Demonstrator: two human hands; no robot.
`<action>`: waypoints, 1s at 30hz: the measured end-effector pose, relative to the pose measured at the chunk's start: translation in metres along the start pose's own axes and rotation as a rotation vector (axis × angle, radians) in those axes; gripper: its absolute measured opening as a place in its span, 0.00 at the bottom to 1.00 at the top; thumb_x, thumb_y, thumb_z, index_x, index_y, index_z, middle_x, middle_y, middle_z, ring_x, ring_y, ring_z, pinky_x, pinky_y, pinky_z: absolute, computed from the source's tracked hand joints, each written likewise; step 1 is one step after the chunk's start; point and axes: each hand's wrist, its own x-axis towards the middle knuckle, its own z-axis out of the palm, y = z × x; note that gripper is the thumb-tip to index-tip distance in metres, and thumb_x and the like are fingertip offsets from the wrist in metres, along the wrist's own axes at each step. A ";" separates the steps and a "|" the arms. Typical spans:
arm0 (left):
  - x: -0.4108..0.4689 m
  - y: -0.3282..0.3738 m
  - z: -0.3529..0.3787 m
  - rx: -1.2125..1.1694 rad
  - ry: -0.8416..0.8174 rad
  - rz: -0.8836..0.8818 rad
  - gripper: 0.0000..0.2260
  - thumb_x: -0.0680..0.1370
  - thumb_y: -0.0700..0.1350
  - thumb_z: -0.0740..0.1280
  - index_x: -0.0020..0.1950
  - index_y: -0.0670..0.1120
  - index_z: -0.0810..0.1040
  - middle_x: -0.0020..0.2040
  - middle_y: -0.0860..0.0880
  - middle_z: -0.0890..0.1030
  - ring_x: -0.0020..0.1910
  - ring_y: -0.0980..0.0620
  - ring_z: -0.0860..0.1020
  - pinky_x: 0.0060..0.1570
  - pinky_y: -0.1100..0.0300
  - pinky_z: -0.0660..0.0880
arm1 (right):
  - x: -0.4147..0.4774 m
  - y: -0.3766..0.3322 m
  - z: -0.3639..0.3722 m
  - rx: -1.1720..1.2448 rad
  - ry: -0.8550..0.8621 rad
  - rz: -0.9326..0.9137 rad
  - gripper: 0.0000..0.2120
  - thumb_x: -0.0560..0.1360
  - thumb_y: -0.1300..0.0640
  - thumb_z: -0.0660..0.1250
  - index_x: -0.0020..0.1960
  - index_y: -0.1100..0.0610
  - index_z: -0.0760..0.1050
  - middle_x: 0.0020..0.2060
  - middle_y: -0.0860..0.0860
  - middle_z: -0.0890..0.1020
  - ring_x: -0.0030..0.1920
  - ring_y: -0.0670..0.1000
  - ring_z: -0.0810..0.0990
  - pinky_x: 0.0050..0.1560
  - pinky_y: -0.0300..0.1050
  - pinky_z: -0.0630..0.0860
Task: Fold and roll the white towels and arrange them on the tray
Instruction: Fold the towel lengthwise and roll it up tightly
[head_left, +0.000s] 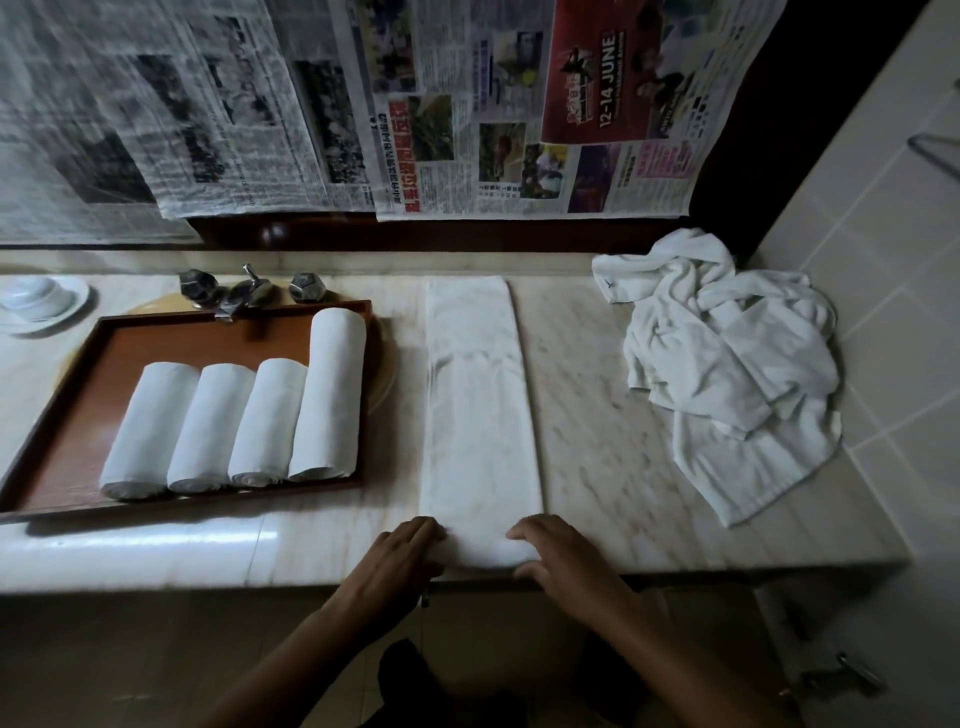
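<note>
At the near edge of the counter (597, 415), both hands on the towel (478, 405).
Our left hand (410, 545) and right hand (550, 551) each curl round its near end; the strip runs long-ways straight to the far side, so we'd roll it forward, tray (218, 343) off to the left.

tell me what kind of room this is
Probably a bathroom, perhaps a hotel's: a marble counter with a faucet, a tiled wall on the right, and rolled white towels on a tray.

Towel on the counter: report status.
Left hand, right hand grip folded towel at near end. Four rolled towels on tray. Loose pile lies apart, right.
</note>
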 end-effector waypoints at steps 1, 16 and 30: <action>-0.003 0.000 0.000 -0.040 0.010 -0.011 0.16 0.78 0.49 0.71 0.65 0.50 0.76 0.61 0.55 0.75 0.55 0.53 0.78 0.52 0.59 0.73 | -0.002 0.002 0.000 0.022 0.006 -0.007 0.20 0.74 0.53 0.75 0.66 0.52 0.78 0.63 0.45 0.76 0.63 0.46 0.75 0.64 0.41 0.73; -0.005 0.014 -0.013 -0.484 0.165 -0.415 0.07 0.78 0.48 0.74 0.52 0.57 0.79 0.50 0.56 0.82 0.41 0.56 0.80 0.39 0.65 0.76 | -0.003 0.005 -0.006 0.163 0.181 0.135 0.07 0.79 0.49 0.71 0.57 0.47 0.78 0.51 0.37 0.78 0.53 0.44 0.76 0.57 0.51 0.77; 0.003 0.020 -0.015 -0.414 0.238 -0.505 0.06 0.77 0.52 0.75 0.52 0.54 0.83 0.51 0.53 0.83 0.42 0.61 0.80 0.40 0.73 0.71 | -0.018 -0.016 0.052 -0.383 0.325 -0.095 0.32 0.75 0.64 0.67 0.78 0.54 0.68 0.76 0.57 0.70 0.78 0.61 0.64 0.76 0.64 0.59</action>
